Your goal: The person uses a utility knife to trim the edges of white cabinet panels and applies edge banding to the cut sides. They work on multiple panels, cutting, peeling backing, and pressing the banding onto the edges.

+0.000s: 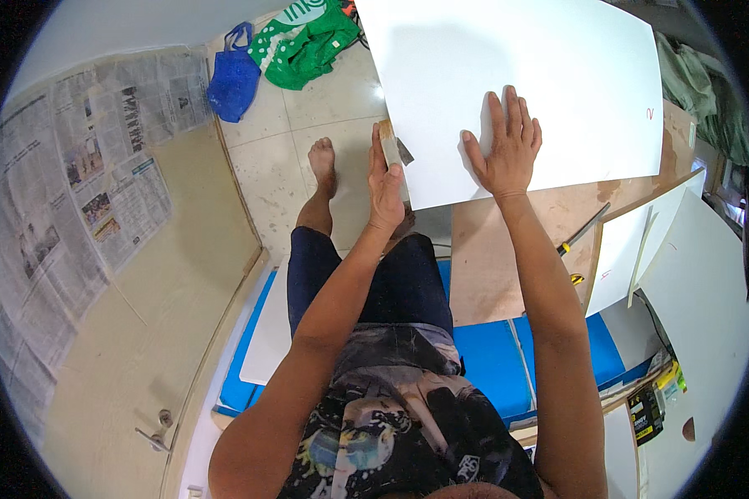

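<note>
A large white board [591, 100] lies at the top middle, overlapping a bare plywood sheet [487, 274]. My left hand [384, 190] is closed around a narrow tan and whitish block [389, 143], which looks like a sanding block with a dark flap [404, 151] sticking out. The block is against the board's left edge; its underside is hidden. My right hand [508, 154] rests flat on the white face near the front edge, fingers spread, holding nothing.
A black and yellow tool [582, 229] and a yellow-handled item [577, 279] lie on the plywood. More white panels [628, 258] stand at right. A door [125, 333] partly covered with newspaper is at left. Blue [234, 83] and green [304, 46] bags lie on the tiled floor.
</note>
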A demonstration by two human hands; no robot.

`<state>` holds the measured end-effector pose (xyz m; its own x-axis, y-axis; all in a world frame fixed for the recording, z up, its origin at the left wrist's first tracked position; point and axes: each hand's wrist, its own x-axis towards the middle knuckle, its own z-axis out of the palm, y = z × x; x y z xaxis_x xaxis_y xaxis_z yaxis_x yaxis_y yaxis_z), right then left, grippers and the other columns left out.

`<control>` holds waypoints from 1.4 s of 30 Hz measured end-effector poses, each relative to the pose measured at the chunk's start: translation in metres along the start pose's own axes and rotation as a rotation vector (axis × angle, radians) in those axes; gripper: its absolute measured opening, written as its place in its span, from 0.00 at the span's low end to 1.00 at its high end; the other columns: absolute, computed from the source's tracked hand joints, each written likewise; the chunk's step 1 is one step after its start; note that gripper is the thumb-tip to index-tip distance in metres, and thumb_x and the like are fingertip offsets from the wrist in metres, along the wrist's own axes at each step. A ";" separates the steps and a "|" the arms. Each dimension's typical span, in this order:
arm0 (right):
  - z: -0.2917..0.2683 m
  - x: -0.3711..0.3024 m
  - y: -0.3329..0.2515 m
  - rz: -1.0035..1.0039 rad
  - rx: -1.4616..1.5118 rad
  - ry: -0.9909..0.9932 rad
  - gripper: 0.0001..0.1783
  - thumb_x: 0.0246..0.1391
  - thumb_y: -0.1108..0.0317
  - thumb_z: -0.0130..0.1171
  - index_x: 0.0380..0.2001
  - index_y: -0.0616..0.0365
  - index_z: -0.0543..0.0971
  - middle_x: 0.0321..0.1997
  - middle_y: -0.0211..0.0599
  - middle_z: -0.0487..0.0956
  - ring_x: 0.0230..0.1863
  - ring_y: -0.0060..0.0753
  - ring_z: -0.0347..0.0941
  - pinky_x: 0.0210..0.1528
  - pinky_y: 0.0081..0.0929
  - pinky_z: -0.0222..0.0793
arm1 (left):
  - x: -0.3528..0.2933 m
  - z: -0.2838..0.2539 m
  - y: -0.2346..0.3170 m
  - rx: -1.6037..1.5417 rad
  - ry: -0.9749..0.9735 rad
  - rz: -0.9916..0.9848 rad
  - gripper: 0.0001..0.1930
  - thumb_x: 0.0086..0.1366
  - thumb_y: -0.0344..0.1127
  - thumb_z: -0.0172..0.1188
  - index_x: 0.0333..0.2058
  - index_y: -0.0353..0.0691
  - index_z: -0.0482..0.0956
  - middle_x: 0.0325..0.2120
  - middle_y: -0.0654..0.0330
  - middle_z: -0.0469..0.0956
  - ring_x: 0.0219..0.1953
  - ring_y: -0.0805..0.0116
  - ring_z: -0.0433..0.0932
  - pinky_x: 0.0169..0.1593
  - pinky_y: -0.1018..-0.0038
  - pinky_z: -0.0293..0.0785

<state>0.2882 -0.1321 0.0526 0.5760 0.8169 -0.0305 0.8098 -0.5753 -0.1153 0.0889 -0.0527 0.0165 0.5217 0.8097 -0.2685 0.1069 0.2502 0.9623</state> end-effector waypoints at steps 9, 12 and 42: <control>-0.001 -0.001 -0.002 0.015 0.006 0.020 0.39 0.56 0.37 0.51 0.67 0.43 0.64 0.74 0.38 0.56 0.74 0.44 0.50 0.72 0.54 0.42 | -0.045 -0.001 0.006 0.102 -0.043 0.032 0.44 0.71 0.59 0.40 0.67 0.22 0.44 0.66 0.36 0.52 0.68 0.48 0.55 0.68 0.62 0.52; 0.001 -0.001 -0.001 0.014 0.020 0.025 0.39 0.56 0.37 0.51 0.67 0.43 0.64 0.74 0.37 0.56 0.73 0.44 0.50 0.72 0.54 0.41 | -0.052 -0.001 0.006 0.062 -0.058 -0.029 0.42 0.72 0.57 0.40 0.68 0.23 0.44 0.65 0.38 0.53 0.66 0.50 0.58 0.66 0.63 0.58; -0.003 0.004 -0.001 0.011 0.073 -0.014 0.40 0.57 0.39 0.51 0.68 0.45 0.63 0.75 0.41 0.54 0.74 0.47 0.47 0.72 0.57 0.37 | 0.294 -0.019 0.057 -0.466 -0.007 -0.019 0.26 0.68 0.50 0.52 0.58 0.38 0.69 0.50 0.58 0.76 0.51 0.63 0.76 0.57 0.66 0.69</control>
<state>0.2901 -0.1278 0.0559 0.5826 0.8115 -0.0458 0.7930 -0.5798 -0.1868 0.2323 0.2100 -0.0087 0.5292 0.7997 -0.2838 -0.2744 0.4777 0.8346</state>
